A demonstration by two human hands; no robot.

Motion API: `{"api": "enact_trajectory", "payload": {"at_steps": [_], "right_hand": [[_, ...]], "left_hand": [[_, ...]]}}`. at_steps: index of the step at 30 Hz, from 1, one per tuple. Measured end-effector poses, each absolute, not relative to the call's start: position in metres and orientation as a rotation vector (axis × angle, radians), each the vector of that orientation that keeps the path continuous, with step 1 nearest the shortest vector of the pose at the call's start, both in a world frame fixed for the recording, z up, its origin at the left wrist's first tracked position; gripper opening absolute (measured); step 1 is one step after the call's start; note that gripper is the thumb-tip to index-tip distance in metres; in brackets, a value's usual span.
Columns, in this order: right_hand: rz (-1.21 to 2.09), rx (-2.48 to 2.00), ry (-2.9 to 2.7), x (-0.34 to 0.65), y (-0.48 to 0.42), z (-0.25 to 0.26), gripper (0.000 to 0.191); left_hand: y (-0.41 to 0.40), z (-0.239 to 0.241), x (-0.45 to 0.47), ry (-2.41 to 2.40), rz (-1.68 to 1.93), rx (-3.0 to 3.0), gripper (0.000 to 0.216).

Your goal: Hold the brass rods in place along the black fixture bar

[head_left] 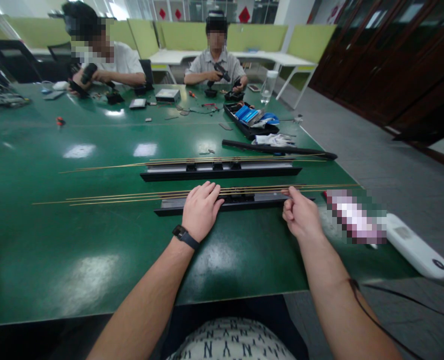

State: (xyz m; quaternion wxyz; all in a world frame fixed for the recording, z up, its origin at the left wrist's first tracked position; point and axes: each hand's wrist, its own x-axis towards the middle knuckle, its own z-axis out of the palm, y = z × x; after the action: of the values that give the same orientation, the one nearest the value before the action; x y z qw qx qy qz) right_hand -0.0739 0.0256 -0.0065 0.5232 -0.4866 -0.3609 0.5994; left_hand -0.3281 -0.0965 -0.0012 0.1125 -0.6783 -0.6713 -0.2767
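A long black rail (244,202) lies across the green table (75,250) just in front of me, with several thin brass rods (124,197) running along its top and sticking out far to the left. My left hand (201,210) lies flat on the middle of the rail and the rods, fingers stretched forward. My right hand (300,215) is at the rail's right end, fingers pinched together on the rods there. A second black rail (222,172) with more brass rods (191,162) lies parallel a little farther away.
A black tray (250,131) with blue parts, white gloves (276,140) and a long black bar (282,149) sit at the right rear. A white device (417,250) lies at the table's right edge. Two people across the table hold black tools. A clear bottle (269,85) stands near them.
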Motion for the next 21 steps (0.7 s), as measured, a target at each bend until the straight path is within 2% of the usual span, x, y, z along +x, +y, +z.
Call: {"api": "enact_trajectory", "payload": {"at_steps": [21], "right_hand": [[1.432,-1.167,-0.855,-0.0732,0.0257,-0.0074,0.027]], "left_hand": [[-0.0969,-0.0009,-0.3277,-1.975,-0.812,-1.99,0.035]]}}
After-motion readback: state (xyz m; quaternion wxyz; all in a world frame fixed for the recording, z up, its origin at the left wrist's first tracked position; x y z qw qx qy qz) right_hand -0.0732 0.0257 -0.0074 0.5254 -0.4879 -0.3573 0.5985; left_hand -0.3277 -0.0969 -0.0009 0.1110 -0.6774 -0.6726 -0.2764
